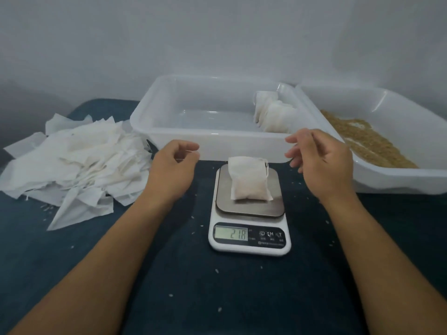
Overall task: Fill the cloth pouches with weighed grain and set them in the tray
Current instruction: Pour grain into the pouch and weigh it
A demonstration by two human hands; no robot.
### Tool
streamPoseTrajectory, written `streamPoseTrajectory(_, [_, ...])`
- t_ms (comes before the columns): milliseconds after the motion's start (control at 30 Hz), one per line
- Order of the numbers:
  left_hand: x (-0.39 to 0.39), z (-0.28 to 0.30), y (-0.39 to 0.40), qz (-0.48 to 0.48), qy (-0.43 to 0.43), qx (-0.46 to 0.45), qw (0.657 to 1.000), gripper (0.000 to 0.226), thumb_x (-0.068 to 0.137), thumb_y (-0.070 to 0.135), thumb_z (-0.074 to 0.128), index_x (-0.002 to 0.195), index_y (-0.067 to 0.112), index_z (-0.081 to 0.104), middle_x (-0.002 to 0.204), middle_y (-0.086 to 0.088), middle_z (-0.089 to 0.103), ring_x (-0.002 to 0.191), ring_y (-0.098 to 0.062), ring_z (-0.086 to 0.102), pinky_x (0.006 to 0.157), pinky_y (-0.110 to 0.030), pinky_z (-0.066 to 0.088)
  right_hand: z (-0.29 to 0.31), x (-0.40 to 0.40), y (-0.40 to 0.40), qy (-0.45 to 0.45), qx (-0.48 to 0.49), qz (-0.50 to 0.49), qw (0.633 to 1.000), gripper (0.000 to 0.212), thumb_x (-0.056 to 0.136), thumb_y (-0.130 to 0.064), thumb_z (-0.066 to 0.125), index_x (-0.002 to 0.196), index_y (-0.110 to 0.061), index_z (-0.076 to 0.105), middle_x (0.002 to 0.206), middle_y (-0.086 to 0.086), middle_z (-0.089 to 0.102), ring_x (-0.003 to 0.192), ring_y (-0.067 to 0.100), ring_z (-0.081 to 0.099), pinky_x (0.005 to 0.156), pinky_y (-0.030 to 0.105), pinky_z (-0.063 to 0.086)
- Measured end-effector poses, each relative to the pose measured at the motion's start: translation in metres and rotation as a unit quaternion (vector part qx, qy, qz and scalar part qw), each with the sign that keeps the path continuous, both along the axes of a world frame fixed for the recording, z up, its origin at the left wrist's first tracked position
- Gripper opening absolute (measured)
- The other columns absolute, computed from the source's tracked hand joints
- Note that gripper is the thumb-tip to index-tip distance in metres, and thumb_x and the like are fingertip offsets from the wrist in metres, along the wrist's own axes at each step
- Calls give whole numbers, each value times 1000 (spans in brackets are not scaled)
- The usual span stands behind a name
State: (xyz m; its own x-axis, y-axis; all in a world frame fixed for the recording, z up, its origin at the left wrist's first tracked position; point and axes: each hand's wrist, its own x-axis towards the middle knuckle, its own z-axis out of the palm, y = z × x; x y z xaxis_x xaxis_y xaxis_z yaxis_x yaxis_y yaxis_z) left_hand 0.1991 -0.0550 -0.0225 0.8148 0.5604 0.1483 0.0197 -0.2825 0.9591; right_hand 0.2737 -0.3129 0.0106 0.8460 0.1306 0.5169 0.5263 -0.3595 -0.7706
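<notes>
A filled white cloth pouch lies on the steel platform of a white kitchen scale, whose display reads 21.8. My left hand hovers to the left of the pouch with loosely curled fingers and holds nothing. My right hand hovers to its right, fingers relaxed, also holding nothing. Behind the scale stands a clear plastic tray with several filled pouches stacked against its right wall. A second clear tray at the right holds brown grain.
A heap of flat white cloth pouches lies at the left on the dark blue table cover. Stray grains are scattered around the scale. A pale wall rises behind the trays.
</notes>
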Motion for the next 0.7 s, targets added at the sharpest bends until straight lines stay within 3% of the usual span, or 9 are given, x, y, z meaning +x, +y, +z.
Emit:
streamPoseTrajectory(133, [4, -4, 2, 13, 17, -25, 999, 11, 97, 30, 65, 92, 39, 68, 92, 11, 66, 78, -4, 64, 54, -26, 46, -4, 2, 1, 24, -22, -21, 999, 39, 107, -46, 49, 84, -25, 74, 68, -12, 71, 48, 3, 60, 54, 11, 47])
streamPoseTrajectory(300, [6, -7, 2, 10, 22, -31, 999, 9, 96, 31, 66, 93, 39, 69, 91, 10, 67, 80, -8, 65, 58, -28, 47, -9, 8, -1, 63, -106, -33, 992, 39, 105, -50, 51, 78, -32, 72, 66, -21, 70, 56, -2, 63, 57, 17, 46])
streamPoseTrajectory(400, [7, -7, 1, 6, 20, -29, 999, 10, 95, 29, 67, 92, 39, 69, 92, 9, 68, 78, -8, 64, 54, -20, 49, -13, 10, -1, 85, -178, -23, 980, 43, 104, -52, 51, 80, -26, 75, 65, -15, 70, 64, -4, 64, 59, 21, 42])
streamPoseTrajectory(500, [7, -6, 0, 4, 18, -31, 999, 11, 96, 28, 67, 91, 38, 69, 94, 6, 69, 75, -10, 63, 46, -13, 47, -17, 10, 2, 89, -237, -16, 967, 53, 102, -56, 48, 88, -14, 76, 73, 1, 71, 71, 13, 64, 69, 29, 50])
streamPoseTrajectory(600, [6, -6, 0, -1, 16, -33, 999, 11, 95, 28, 67, 91, 38, 69, 95, 5, 69, 71, -9, 62, 45, -13, 48, -19, 7, 7, 89, -252, -8, 964, 49, 101, -58, 48, 83, -21, 75, 77, -5, 71, 72, 10, 62, 66, 35, 47])
streamPoseTrajectory(700, [5, -6, -2, -6, 17, -26, 999, 10, 95, 29, 68, 92, 39, 70, 92, 7, 69, 62, 0, 61, 45, -13, 49, -19, 7, 11, 97, -254, -6, 962, 47, 101, -59, 50, 76, -24, 70, 79, -6, 72, 75, 12, 63, 73, 37, 52])
